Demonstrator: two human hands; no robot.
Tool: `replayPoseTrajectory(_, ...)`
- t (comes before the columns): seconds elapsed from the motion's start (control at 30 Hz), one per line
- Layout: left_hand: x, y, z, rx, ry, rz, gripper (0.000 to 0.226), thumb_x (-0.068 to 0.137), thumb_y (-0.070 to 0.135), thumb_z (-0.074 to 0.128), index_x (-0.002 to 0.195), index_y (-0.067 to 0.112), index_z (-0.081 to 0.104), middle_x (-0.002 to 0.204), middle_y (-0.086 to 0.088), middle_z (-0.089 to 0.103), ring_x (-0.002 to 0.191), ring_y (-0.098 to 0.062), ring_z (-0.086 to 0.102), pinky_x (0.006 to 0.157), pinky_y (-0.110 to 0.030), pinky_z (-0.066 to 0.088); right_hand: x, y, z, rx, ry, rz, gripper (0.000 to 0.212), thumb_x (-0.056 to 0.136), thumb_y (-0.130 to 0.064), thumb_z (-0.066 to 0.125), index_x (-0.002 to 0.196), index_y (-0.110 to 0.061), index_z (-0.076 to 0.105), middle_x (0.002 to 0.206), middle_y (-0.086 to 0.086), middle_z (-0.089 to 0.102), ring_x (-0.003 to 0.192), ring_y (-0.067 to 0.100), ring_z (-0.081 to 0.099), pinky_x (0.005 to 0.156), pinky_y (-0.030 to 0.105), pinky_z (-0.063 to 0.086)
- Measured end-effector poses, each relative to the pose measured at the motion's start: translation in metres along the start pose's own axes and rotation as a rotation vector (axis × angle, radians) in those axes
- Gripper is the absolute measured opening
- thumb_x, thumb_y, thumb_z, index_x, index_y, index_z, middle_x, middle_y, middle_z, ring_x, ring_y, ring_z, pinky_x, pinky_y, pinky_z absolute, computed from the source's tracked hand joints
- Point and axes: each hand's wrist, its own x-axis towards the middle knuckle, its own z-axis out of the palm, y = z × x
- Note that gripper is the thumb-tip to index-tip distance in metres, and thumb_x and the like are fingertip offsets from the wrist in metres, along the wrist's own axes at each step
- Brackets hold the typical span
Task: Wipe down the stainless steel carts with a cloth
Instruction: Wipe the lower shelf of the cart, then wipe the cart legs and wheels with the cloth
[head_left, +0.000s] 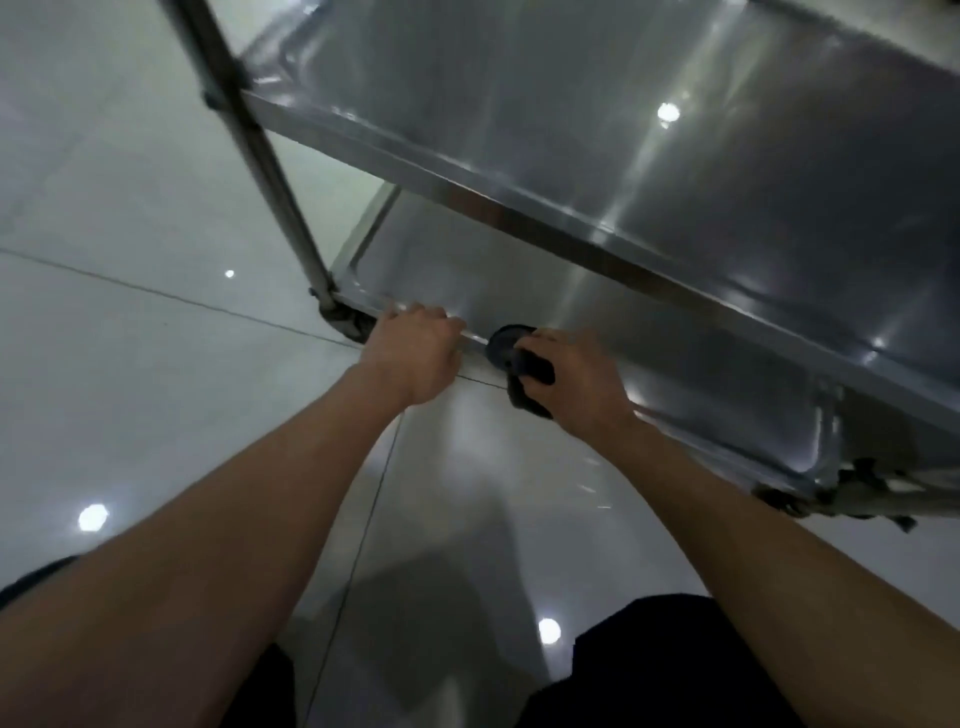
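Note:
A stainless steel cart fills the upper right, with an upper shelf (649, 130) and a lower shelf (519, 280) below it. My left hand (413, 348) grips the front rim of the lower shelf near its left corner, fingers curled over the edge. My right hand (571, 379) holds a dark cloth (527, 379) bunched against the same rim, a little to the right. A dark round patch (506, 340), which I cannot identify, sits on the rim just beyond the cloth.
A steel upright post (260, 156) runs down to a caster (348, 322) at the cart's left corner. Another caster (789, 501) sits under the right corner. The glossy white tile floor (130, 364) surrounds the cart. My dark-clad knees (649, 665) are at the bottom.

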Motion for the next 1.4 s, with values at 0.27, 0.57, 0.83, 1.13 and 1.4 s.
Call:
replayPoseTrajectory(0.27, -0.128, -0.050, -0.118, -0.121, -0.062, -0.234, 0.042, 0.097, 0.036, 0.048, 0.137, 0.026, 0.054, 0.137, -0.004, 0.057, 0.123, -0.028, 0.052, 0.096, -0.046, 0.040, -0.035, -0.153, -0.091, 0.100, -0.168, -0.142, 0.014, 0.083, -0.022, 0.064, 0.097, -0.020, 0.067, 0.095, -0.001, 0.067, 0.085, 0.019, 0.062, 0.077, 0.041, 0.053)
replayPoseTrajectory(0.57, -0.282, -0.078, -0.279, -0.226, -0.059, -0.490, 0.043, 0.101, 0.039, 0.040, 0.138, 0.020, 0.053, 0.134, -0.007, 0.057, 0.122, -0.029, 0.051, 0.095, -0.046, 0.040, -0.066, -0.303, -0.242, 0.128, -0.241, -0.366, 0.022, 0.082, -0.020, 0.066, 0.104, -0.021, 0.067, 0.101, -0.003, 0.066, 0.093, 0.019, 0.060, 0.078, 0.042, 0.052)
replayPoseTrajectory(0.83, -0.365, -0.144, -0.422, -0.250, 0.049, -0.578, 0.044, 0.102, 0.040, 0.042, 0.142, 0.022, 0.049, 0.138, -0.005, 0.056, 0.125, -0.028, 0.050, 0.098, -0.046, 0.040, -0.054, -0.471, -0.328, 0.097, -0.161, -0.454, 0.029, 0.083, -0.020, 0.069, 0.112, -0.019, 0.069, 0.110, -0.002, 0.068, 0.102, 0.024, 0.058, 0.085, 0.043, 0.051)
replayPoseTrajectory(1.13, -0.436, -0.247, -0.508, -0.293, 0.135, -0.699, 0.044, 0.102, 0.041, 0.046, 0.143, 0.023, 0.051, 0.139, -0.003, 0.057, 0.126, -0.027, 0.051, 0.102, -0.046, 0.041, -0.020, -0.591, -0.381, 0.229, -0.121, -0.465, 0.018, 0.082, -0.018, 0.067, 0.100, -0.020, 0.069, 0.101, -0.006, 0.068, 0.093, 0.020, 0.060, 0.078, 0.043, 0.052)
replayPoseTrajectory(1.4, -0.362, -0.290, -0.579, -0.180, 0.139, -0.564, 0.045, 0.102, 0.042, 0.046, 0.142, 0.023, 0.052, 0.139, -0.003, 0.057, 0.124, -0.026, 0.052, 0.098, -0.044, 0.042, 0.059, -0.613, -0.420, 0.234, -0.006, -0.379, 0.023, 0.085, -0.023, 0.065, 0.107, -0.028, 0.065, 0.111, -0.008, 0.066, 0.103, 0.018, 0.055, 0.083, 0.045, 0.052)
